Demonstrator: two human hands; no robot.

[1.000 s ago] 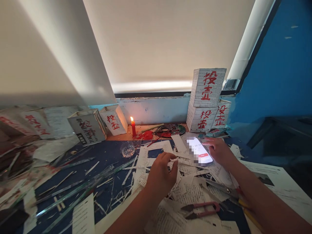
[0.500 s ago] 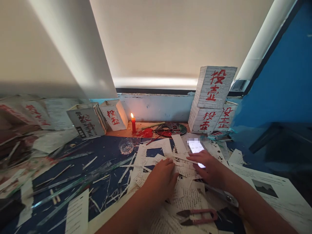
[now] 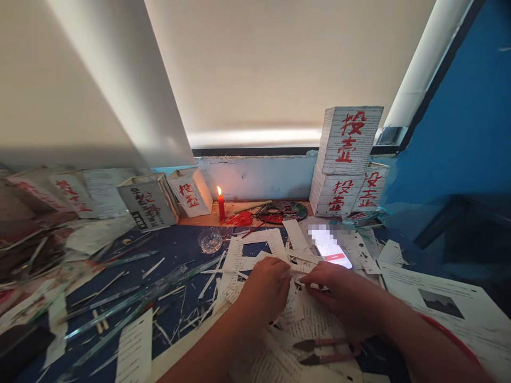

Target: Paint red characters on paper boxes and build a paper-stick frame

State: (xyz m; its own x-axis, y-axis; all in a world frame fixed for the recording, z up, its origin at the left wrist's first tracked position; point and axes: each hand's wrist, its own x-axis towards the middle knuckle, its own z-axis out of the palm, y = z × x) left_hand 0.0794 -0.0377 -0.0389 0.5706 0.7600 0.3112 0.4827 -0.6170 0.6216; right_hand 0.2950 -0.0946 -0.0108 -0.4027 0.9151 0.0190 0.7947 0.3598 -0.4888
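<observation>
Printed paper strips and scraps (image 3: pixel 305 314) lie heaped under both hands. My left hand (image 3: pixel 268 284) has its fingers curled together on a thin paper strip at the heap's middle. Close to its right, my right hand (image 3: pixel 333 284) is bent inward, with thumb and fingers pinched near the strip's other part. Just beyond my right hand a lit phone (image 3: pixel 333 252) lies on the papers. Snips with dark blades (image 3: pixel 315 351) rest below, their handle partly behind my right forearm. A sheet with a cut-out window (image 3: pixel 235 252) is at the upper left of the hands.
A burning red candle (image 3: pixel 221 206) stands near the back wall, beside a red-stained palette (image 3: pixel 285 211). Lettered paper boxes (image 3: pixel 351 141) are stacked at back right; others (image 3: pixel 189 192) stand at back left. A round clear dish (image 3: pixel 210 240), sticks and paper slivers lie left.
My right hand has moved off the phone, down and left toward my left hand, and its fingers have drawn together. The phone's screen shows a different display. The view has shifted slightly.
</observation>
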